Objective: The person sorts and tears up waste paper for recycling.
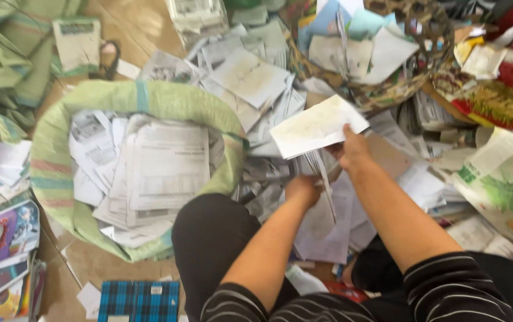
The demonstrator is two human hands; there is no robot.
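The fingers (344, 132) of your right hand (352, 149) pinch the edge of a pale booklet (318, 126). It is up in the air, above the paper pile (256, 89) on the floor, just to the right of the green sack (53, 173). Only one edge is held, so the far end could droop. The booklet could slide out and drop back into the pile, where it looks like all the others.

Your left hand (302, 189) is lower, closed around some thin loose pages (322, 179) that hang down under the booklet. I cannot tell how tight your fingers are there, because I see the back of the hand. If you pull the two hands apart fast, the thin pages could rip.

The sack is open and nearly full of white sheets (149, 167). They reach close to its rolled rim. If you toss more in, some could slip over the rim onto the wooden floor (131, 24).

The pile leans against a woven basket (411, 71) near the far edge of the floor. It is loose and could slide if you bump it. Colourful books (5, 238) lie by your left knee, and a blue checked book (140, 300) sits near your legs. You could step on them or mix them in.
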